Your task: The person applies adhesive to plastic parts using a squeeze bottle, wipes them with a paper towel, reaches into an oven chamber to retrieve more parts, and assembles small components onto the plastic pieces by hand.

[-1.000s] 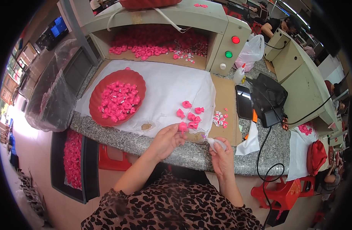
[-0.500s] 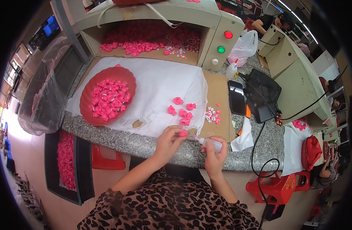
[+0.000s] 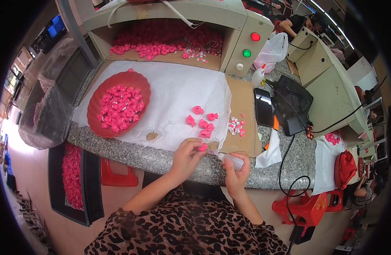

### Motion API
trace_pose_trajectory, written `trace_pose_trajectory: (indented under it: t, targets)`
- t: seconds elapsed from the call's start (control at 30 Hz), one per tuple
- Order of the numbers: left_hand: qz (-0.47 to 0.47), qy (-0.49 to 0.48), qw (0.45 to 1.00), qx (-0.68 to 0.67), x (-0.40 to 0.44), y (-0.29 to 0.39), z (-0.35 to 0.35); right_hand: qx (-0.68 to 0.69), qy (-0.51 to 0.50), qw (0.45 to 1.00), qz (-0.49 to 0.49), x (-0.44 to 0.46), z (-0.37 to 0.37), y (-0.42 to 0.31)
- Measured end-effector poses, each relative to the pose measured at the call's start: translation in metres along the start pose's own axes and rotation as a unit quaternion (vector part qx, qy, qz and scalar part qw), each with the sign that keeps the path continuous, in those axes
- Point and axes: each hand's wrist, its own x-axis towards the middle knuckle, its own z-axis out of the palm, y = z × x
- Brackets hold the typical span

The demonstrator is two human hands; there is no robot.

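Observation:
My left hand [image 3: 185, 158] pinches a small pink moulded piece [image 3: 202, 147] over the front edge of the work surface. In my right hand [image 3: 239, 173] is a small translucent squeeze bottle [image 3: 232, 161], tilted so its thin nozzle points left toward that piece; whether the tip touches it I cannot tell. Just beyond my hands, several loose pink pieces [image 3: 197, 110] lie on a white sheet [image 3: 170, 85]. To their right, a little heap of tiny pink and white parts [image 3: 236, 126] rests on brown cardboard [image 3: 246, 100].
A red scalloped bowl [image 3: 94, 114] of pink pieces stands at left. Behind is a box-like machine [image 3: 238, 46] with more pieces inside. A black phone [image 3: 263, 102], a black bag-like object [image 3: 291, 100] and cables lie right. A dark crate [image 3: 95, 187] and red stool [image 3: 304, 208] stand below.
The squeeze bottle in my right hand has shifted slightly left and its nozzle sits nearer the pink piece. My left hand keeps its pinch almost unmoved.

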Motion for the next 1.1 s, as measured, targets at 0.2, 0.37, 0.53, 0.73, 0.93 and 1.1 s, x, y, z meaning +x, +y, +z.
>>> trace_pose_trajectory:
  t: [0.2, 0.37, 0.53, 0.73, 0.93, 1.1]
  targets:
    - [0.011, 0.003, 1.000, 0.004, 0.0006, 0.0006, 0.0001, -0.040, -0.012, 0.999, -0.032, 0.0004, -0.0013, 0.0031]
    - [-0.001, 0.003, 1.000, 0.000, 0.0007, 0.0013, 0.0002, -0.028, -0.013, 0.999, -0.034, 0.0008, 0.0008, 0.0014]
    - [-0.002, 0.005, 1.000, -0.005, 0.0007, 0.0012, 0.0002, -0.007, -0.011, 1.000, -0.022, 0.0011, 0.0016, -0.0006]
    - [-0.001, 0.003, 1.000, -0.002, 0.0009, 0.0018, -0.0001, -0.038, -0.007, 0.998, -0.042, 0.0007, 0.0006, 0.0029]
    - [-0.012, -0.001, 1.000, -0.014, 0.0006, -0.0001, 0.0002, -0.021, -0.002, 0.999, -0.027, 0.0015, 0.0021, 0.0033]
    - [-0.018, -0.006, 0.999, -0.027, 0.0000, -0.0020, -0.0001, 0.063, 0.019, 0.997, 0.034, 0.0042, 0.0049, -0.0033]
